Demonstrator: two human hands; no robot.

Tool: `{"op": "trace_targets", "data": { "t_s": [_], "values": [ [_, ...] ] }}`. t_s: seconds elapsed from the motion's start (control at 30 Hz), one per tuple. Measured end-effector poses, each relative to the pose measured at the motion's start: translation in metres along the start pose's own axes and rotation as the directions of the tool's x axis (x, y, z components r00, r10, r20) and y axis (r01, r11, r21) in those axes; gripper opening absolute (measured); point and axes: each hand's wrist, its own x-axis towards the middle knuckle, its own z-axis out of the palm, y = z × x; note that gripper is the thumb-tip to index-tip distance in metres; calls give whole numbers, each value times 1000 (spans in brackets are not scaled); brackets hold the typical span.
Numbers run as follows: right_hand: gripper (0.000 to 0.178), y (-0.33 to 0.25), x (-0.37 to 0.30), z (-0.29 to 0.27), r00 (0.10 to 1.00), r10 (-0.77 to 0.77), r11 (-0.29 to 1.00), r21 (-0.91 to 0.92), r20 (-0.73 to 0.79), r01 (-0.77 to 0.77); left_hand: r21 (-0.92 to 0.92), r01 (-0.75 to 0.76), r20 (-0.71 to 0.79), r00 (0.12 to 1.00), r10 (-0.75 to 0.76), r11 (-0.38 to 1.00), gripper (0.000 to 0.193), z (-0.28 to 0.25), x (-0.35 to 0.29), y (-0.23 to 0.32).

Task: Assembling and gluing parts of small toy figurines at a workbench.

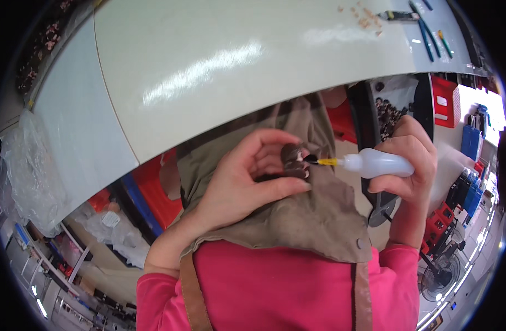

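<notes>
Left hand [247, 176] fingers are pinching a small dark piece [293, 157]; right hand [410, 165], at 3 o'clock, is gripping the squeeze bottle [377, 164]. Probably best squeezing gently, keeping the yellow nozzle [327, 161] right on it.

A pale bench [253, 60] fills the upper half of the view, its glossy top catching long streaks of overhead light. At its far right end lie small wood bits [366, 16] and a few pens [429, 36]. Beneath the edge sit red crates [443, 99] and a blue one [470, 140]. To the left hangs crumpled clear plastic [29, 171]. A floor fan [438, 276] stands at lower right on a light floor.
</notes>
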Motion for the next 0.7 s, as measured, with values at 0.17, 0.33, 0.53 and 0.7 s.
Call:
{"op": "trace_targets", "data": {
  "t_s": [0.17, 0.33, 0.53, 0.7],
  "values": [
    [47, 54, -24, 11, 739, 511, 744, 657, -439, -124, 56, 8, -54, 999, -5, 998, 54, 14, 3, 19],
    [35, 71, 57, -37, 736, 541, 818, 456, -407, -350, 148, -105, 22, 994, 103, 983, 50, 29, -10, 63],
    [34, 152, 109, -49, 774, 314, 942, 81, -550, -325, 236, -220, -6, 974, 227, 947, 47, 38, 1, 89],
    [43, 151, 113, -42, 698, 174, 938, -100, -695, -333, 349, -201, -94, 964, 248, 915, 71, 16, 14, 100]
  ]
}}
